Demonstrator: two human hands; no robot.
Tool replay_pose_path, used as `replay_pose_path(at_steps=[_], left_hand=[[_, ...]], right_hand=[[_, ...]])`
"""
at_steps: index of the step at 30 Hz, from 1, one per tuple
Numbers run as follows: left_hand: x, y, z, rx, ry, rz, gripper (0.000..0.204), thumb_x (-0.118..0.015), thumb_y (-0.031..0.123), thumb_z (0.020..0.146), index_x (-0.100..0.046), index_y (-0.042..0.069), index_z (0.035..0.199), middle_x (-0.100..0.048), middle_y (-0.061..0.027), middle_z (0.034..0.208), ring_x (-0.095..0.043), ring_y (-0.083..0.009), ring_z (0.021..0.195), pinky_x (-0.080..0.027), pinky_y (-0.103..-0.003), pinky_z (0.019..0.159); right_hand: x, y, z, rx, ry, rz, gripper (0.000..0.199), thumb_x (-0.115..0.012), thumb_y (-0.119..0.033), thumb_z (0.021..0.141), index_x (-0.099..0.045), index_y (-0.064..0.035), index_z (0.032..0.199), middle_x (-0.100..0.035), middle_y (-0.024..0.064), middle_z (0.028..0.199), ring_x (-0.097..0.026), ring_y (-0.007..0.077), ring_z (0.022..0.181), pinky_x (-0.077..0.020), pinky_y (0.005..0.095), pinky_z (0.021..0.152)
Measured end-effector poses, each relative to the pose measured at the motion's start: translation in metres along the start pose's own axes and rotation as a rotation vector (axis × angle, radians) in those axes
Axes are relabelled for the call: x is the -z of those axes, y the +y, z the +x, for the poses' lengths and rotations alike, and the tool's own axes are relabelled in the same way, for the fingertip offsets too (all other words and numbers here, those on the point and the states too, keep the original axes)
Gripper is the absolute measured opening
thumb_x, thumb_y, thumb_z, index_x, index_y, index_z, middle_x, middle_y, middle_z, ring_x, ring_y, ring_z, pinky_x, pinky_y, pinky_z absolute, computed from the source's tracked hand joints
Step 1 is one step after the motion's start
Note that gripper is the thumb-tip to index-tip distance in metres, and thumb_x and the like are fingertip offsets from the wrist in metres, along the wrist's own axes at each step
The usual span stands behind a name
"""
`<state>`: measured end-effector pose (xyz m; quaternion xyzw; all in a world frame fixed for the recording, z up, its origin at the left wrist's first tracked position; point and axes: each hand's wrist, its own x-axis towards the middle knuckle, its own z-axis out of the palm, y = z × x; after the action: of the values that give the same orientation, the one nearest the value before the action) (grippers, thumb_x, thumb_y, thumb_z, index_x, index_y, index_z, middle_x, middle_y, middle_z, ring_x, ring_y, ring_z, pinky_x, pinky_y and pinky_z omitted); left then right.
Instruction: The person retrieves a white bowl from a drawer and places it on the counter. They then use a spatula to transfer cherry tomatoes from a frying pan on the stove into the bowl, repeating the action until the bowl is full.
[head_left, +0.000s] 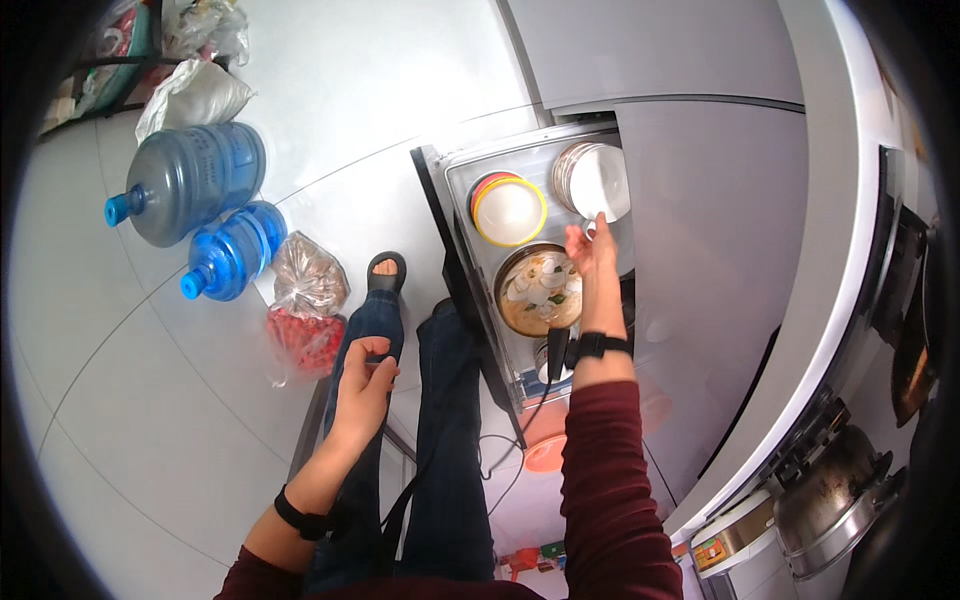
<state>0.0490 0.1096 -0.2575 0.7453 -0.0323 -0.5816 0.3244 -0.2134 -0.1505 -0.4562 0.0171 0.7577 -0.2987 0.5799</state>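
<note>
My right hand [592,250] reaches into the pulled-out drawer [465,185], at the near edge of a stack of white bowls [605,180]. Its fingers are bent around a small white thing that I cannot make out, and one fingertip overlaps the front bowl's rim. Left of the bowls sits a stack of coloured-rim plates [510,212], the top one yellow-edged. Below it lies a round dish [510,310] with white spoon-like pieces inside, partly behind my forearm. My left hand [362,392] hangs over my leg, holding nothing, its fingers loosely curled and apart.
Two blue water jugs [215,175] lie on the tiled floor at left, beside clear bags [308,280] of brown and red goods. A black cable [545,395] hangs past the drawer. A counter edge [850,200] curves along the right, with pots [835,490] at lower right.
</note>
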Motion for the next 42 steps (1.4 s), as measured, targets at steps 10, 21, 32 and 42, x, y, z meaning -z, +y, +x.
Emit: replay_pose_path(at_steps=[10,21,32,42], left_hand=[[0.000,-0.014,0.010,0.037,-0.023,-0.023,0.021,-0.055,0.007,0.093,-0.052,0.005,0.114,-0.055,-0.0036,0.105,-0.057,-0.0105,0.082,-0.046,-0.024,0.069],[0.002,0.027,-0.009,-0.037,-0.098,0.015,0.025,-0.053,0.013,0.095,-0.052,0.008,0.119,-0.054,-0.0031,0.111,-0.059,-0.0124,0.091,-0.047,-0.025,0.072],[0.024,0.130,-0.076,-0.163,-0.332,-0.058,0.064,-0.065,0.018,0.091,-0.032,0.009,0.144,-0.041,-0.0160,0.137,-0.050,-0.0224,0.117,-0.049,-0.031,0.082],[0.046,0.175,-0.128,-0.490,-0.554,-0.294,0.076,-0.062,0.001,0.082,-0.024,0.014,0.147,-0.047,-0.0105,0.132,-0.047,-0.0186,0.120,-0.040,-0.035,0.101]], right_hand=[[-0.033,0.013,0.032,0.139,0.257,-0.078,0.010,-0.054,0.004,0.087,-0.051,0.0056,0.096,-0.059,0.0153,0.073,-0.056,0.0203,0.050,-0.0386,0.0267,0.036],[-0.001,0.024,-0.085,0.021,0.015,0.067,0.018,-0.055,0.002,0.079,-0.053,0.0015,0.097,-0.059,0.0089,0.068,-0.054,0.0133,0.047,-0.0405,0.0222,0.035],[0.013,0.000,-0.327,0.263,-0.354,-0.342,0.015,-0.054,-0.002,0.086,-0.058,0.0007,0.100,-0.060,0.0056,0.068,-0.045,0.0099,0.038,-0.0317,0.0241,0.033],[0.018,-0.036,-0.471,0.337,-0.593,-0.525,0.014,-0.057,-0.005,0.088,-0.057,0.0053,0.097,-0.059,0.0081,0.064,-0.046,0.0111,0.037,-0.0312,0.0248,0.033]])
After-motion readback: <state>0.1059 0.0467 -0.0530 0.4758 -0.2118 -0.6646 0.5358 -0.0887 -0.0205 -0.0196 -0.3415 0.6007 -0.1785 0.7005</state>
